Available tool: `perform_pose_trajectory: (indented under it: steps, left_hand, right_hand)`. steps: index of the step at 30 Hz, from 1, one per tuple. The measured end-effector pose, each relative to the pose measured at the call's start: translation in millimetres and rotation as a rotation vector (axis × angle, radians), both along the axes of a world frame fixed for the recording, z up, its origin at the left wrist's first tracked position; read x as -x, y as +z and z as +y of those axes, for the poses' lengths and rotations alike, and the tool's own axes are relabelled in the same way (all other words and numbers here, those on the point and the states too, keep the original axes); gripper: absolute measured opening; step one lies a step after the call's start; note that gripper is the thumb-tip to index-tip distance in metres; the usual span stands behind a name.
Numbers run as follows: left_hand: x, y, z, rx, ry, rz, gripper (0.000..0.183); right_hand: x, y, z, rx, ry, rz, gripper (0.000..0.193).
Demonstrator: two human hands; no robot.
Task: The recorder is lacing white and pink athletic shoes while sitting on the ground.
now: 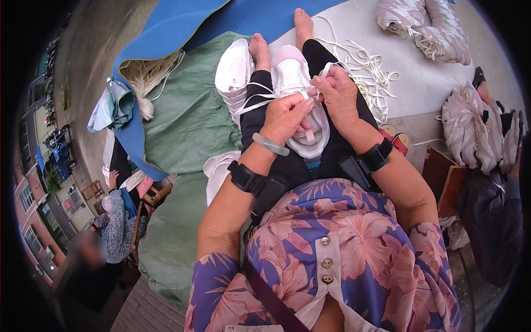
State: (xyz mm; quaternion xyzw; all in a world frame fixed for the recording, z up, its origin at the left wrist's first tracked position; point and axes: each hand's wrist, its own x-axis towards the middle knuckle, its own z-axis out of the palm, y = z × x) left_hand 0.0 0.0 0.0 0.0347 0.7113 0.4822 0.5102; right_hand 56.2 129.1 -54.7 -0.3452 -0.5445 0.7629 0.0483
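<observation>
Outdoors on a green woven tarpaulin (191,119) beside a blue mat (243,16), a white lace-up sneaker (296,94) lies on the seated person's lap, where the left hand (285,117) and right hand (337,94) both pinch its white flat lace (260,98) with curled fingers, loose white laces (373,74) lying heaped nearby.

**Both hands brought together over the lap**

Both forearms were extended forward from the lower edge and angled inward, so that the hands met at the middle. The left hand (285,119) was held palm-down, its fingers (303,108) curled and pinched together. The right hand (338,94) was set just beside it, touching it, with the fingers (319,84) bent and closed in a fine pinch. A black band was worn on each wrist, and a pale bangle on the left wrist as well.
</observation>
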Motion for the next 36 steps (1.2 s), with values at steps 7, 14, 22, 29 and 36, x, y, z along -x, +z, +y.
perform_pose_trajectory:
  steps: [7, 14, 22, 29, 36]
  left_hand:
    - [-4, -4, 6, -0.240, 0.305, -0.293, 0.026]
    - [-6, -5, 4, -0.376, 0.348, -0.449, 0.025]
    - [-12, -12, 2, -0.349, 0.363, -0.408, 0.022]
    - [-8, -7, -4, -0.376, 0.231, -0.327, 0.022]
    - [-5, -5, 1, -0.226, 0.070, -0.240, 0.020]
  right_hand:
    - [-5, 10, 1, -0.338, 0.037, 0.095, 0.017]
    - [-8, 11, -1, -0.407, 0.025, 0.124, 0.019]
    - [-14, 8, -1, -0.390, 0.024, 0.189, 0.020]
    - [-29, 18, 22, 0.420, 0.259, -0.050, 0.011]
    - [-38, 9, 36, 0.441, 0.442, 0.010, 0.010]
